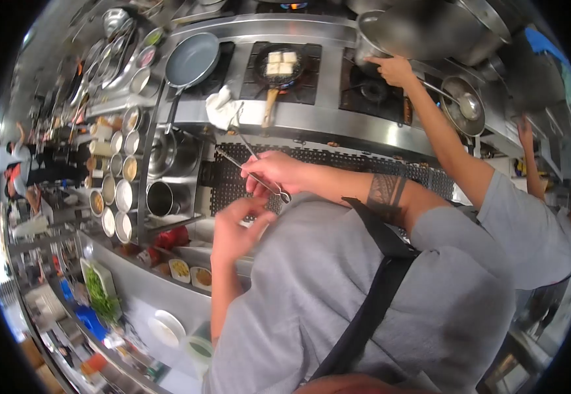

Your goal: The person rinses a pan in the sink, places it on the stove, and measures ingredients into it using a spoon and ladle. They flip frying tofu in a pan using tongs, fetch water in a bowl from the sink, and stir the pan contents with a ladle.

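Note:
My right hand (274, 172), at the end of a tattooed forearm, grips a pair of metal tongs (254, 172). The two tong arms spread apart toward the stove, with nothing seen between their tips. Close beside it, my left hand (236, 230) is raised in front of my body, fingers apart and slightly bent, holding nothing. Past the tongs, a small pan (259, 69) with a wooden handle sits on a burner, with several pale square pieces (281, 64) in it. A crumpled white cloth (223, 110) lies at the stove's front edge, near one tong tip.
A grey frying pan (192, 60) stands left on the stove (328, 79). Several metal containers (123, 196) fill a rack at the left. A co-worker's arm (440, 131) reaches over the stove by a large pot (368, 39). A tray of greens (98, 289) stands on the lower-left counter.

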`<state>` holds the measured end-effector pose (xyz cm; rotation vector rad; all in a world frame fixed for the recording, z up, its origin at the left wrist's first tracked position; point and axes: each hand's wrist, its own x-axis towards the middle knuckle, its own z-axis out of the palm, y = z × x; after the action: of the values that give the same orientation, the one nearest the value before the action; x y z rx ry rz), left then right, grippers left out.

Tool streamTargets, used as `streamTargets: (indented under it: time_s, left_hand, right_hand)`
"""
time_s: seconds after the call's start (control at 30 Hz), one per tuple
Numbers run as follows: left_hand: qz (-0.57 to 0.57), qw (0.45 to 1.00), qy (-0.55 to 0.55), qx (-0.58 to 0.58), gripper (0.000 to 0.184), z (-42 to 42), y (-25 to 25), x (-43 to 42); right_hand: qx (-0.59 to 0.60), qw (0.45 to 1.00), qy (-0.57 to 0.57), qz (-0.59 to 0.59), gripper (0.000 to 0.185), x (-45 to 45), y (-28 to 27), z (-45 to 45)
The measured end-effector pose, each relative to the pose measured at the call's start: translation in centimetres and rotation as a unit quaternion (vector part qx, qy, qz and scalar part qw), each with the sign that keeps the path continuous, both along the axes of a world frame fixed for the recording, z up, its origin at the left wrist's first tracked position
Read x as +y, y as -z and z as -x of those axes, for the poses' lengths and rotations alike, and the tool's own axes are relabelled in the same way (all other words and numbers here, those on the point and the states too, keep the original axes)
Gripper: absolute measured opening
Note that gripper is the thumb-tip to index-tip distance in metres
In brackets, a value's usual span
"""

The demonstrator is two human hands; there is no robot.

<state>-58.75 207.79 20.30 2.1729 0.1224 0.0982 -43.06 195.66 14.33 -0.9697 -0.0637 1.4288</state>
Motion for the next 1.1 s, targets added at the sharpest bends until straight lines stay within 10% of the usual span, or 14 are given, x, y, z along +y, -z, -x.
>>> streamTargets:
  time_s: [0.3,0.6,0.87,1.1]
  left_hand:
    - [0.487,0.839,-0.202,0.134,0.021,-9.7,6.3,-2.3]
    - [0.334,0.940,-0.057,0.053,0.021,-12.5,6.1,-4.0]
    - [0.279,0.958,0.023,0.059,0.014,-16.5,6.4,0.8]
    - [0.223,0.962,0.085,0.135,0.023,-14.5,6.0,8.2]
  right_hand:
    - [-0.075,0.996,-0.043,0.021,0.026,-5.5,1.9,-4.1]
    - [0.045,0.968,0.222,0.103,0.036,-8.7,5.0,-6.1]
    - [-0.257,0.941,0.213,0.059,0.045,-6.2,1.2,-4.5]
    - [-0.274,0.935,0.192,0.115,0.050,0.4,1.5,-0.7]
